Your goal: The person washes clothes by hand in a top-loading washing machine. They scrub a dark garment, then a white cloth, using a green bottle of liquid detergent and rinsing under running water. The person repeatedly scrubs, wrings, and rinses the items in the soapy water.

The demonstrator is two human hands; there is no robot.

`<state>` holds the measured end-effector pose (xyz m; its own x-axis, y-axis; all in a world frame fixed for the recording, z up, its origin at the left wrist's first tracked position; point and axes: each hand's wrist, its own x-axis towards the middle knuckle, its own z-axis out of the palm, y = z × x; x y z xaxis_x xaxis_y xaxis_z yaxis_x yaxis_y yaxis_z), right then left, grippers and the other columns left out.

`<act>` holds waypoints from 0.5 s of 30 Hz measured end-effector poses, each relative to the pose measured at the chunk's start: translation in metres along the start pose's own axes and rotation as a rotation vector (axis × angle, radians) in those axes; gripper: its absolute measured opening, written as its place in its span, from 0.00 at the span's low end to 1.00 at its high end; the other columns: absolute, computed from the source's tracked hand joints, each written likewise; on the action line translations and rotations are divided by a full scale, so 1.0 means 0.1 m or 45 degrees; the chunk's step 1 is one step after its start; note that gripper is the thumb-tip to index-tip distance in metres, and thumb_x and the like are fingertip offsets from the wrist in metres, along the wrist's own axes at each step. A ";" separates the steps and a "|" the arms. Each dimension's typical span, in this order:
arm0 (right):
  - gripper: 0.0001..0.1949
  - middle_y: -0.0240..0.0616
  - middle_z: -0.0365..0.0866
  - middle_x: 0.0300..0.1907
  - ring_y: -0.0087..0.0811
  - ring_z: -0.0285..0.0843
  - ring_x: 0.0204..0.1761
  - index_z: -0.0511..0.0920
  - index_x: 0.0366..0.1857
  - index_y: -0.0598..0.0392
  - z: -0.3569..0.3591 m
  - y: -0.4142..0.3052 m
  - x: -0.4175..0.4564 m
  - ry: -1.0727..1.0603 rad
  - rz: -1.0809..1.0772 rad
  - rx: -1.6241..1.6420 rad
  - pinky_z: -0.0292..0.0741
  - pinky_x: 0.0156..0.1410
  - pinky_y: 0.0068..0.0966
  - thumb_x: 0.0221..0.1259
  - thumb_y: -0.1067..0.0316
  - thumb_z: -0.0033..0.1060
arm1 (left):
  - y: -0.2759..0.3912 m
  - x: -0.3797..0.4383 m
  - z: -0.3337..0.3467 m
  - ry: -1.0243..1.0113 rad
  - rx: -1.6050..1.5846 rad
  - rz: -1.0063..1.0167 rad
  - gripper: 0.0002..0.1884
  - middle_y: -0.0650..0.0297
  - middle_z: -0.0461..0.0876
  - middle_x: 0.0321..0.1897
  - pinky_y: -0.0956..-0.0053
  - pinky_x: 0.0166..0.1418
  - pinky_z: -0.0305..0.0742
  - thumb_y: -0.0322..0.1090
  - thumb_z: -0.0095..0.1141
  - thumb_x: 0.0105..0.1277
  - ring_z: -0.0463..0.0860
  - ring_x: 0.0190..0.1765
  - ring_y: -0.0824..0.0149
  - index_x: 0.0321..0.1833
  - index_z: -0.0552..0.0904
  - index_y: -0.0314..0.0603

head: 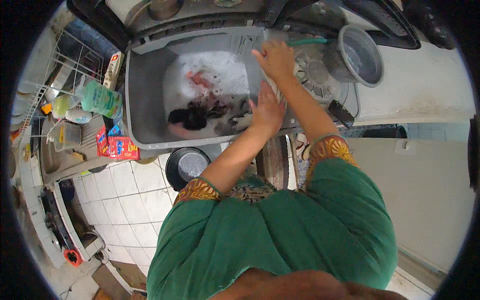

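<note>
A grey wash tub (pixel 145 97) of a washing machine stands before me, holding cloudy, foamy water. Dark clothes (pixel 191 115) and a reddish cloth (pixel 200 79) lie partly under the suds. My left hand (pixel 267 114) rests palm down near the tub's right rim, fingers stretched forward. Beyond it, my right hand (pixel 277 60) is over the same rim, its fingers slightly bent. A narrow pale strip (pixel 276 90), perhaps cloth, shows between the hands; whether either hand grips it is unclear.
Right of the tub are a spinner lid (pixel 318 71), a tilted grey bucket (pixel 362 56) and a dark phone-like object (pixel 341 113). To the left lie red detergent packets (pixel 123 147), a green bottle (pixel 101 98), a power strip (pixel 113 69) and a wire rack (pixel 77 56). A black bucket (pixel 173 168) stands below.
</note>
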<state>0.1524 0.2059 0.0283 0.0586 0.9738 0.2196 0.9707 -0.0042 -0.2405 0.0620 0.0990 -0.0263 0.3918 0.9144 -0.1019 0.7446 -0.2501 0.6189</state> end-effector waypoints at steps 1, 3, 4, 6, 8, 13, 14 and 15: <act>0.11 0.37 0.78 0.39 0.41 0.74 0.44 0.78 0.24 0.49 0.07 0.01 0.04 0.131 -0.071 0.039 0.69 0.48 0.43 0.55 0.54 0.58 | 0.03 0.01 -0.04 -0.012 -0.034 -0.017 0.38 0.46 0.42 0.75 0.35 0.69 0.51 0.45 0.42 0.70 0.54 0.74 0.47 0.73 0.45 0.26; 0.12 0.37 0.79 0.40 0.41 0.74 0.43 0.79 0.25 0.49 0.14 0.07 -0.07 0.187 -0.125 0.085 0.69 0.47 0.44 0.56 0.54 0.55 | 0.11 0.00 -0.15 -0.069 -0.109 -0.072 0.38 0.46 0.44 0.75 0.35 0.69 0.51 0.46 0.42 0.70 0.54 0.74 0.47 0.73 0.44 0.26; 0.12 0.38 0.79 0.41 0.42 0.75 0.43 0.79 0.25 0.50 0.19 0.14 -0.17 0.119 -0.112 0.102 0.70 0.47 0.44 0.57 0.54 0.55 | 0.11 0.00 -0.23 -0.110 -0.140 -0.113 0.39 0.46 0.44 0.75 0.35 0.69 0.51 0.47 0.42 0.70 0.54 0.74 0.47 0.73 0.43 0.26; 0.13 0.39 0.79 0.42 0.43 0.75 0.42 0.80 0.26 0.51 0.14 0.19 -0.52 0.177 -0.319 0.131 0.70 0.45 0.45 0.57 0.54 0.54 | 0.00 -0.05 -0.27 -0.117 -0.136 -0.133 0.39 0.46 0.45 0.75 0.35 0.69 0.50 0.47 0.42 0.70 0.54 0.74 0.48 0.73 0.42 0.27; 0.12 0.39 0.79 0.40 0.45 0.75 0.39 0.79 0.25 0.52 0.03 0.19 -0.82 0.342 -0.525 0.064 0.68 0.43 0.45 0.57 0.55 0.56 | -0.09 -0.02 -0.15 -0.073 -0.077 -0.043 0.40 0.47 0.47 0.74 0.35 0.70 0.50 0.48 0.42 0.71 0.54 0.74 0.49 0.73 0.40 0.27; 0.12 0.40 0.79 0.37 0.46 0.74 0.38 0.79 0.26 0.53 0.03 0.05 0.06 0.297 -0.181 -0.175 0.68 0.42 0.44 0.59 0.56 0.55 | 0.04 0.07 -0.16 -0.080 -0.236 -0.027 0.40 0.47 0.47 0.74 0.35 0.70 0.48 0.45 0.43 0.70 0.54 0.74 0.48 0.73 0.38 0.28; 0.14 0.42 0.80 0.40 0.46 0.75 0.40 0.81 0.28 0.53 0.05 0.04 0.13 0.336 -0.119 -0.067 0.69 0.44 0.44 0.59 0.54 0.52 | 0.02 0.06 -0.13 -0.075 -0.286 -0.041 0.41 0.47 0.47 0.74 0.35 0.70 0.48 0.45 0.44 0.70 0.54 0.74 0.48 0.73 0.38 0.29; 0.13 0.41 0.79 0.37 0.45 0.74 0.39 0.80 0.27 0.53 0.12 0.08 0.08 0.368 -0.154 0.003 0.68 0.43 0.44 0.59 0.55 0.54 | 0.02 0.04 -0.15 -0.120 -0.273 -0.068 0.41 0.47 0.47 0.74 0.35 0.70 0.49 0.44 0.44 0.69 0.54 0.74 0.48 0.73 0.38 0.29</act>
<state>0.1580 0.2160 0.0164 0.0073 0.8622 0.5065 0.9740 0.1085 -0.1987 0.0570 0.1069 -0.0138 0.4110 0.8883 -0.2049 0.6379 -0.1197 0.7608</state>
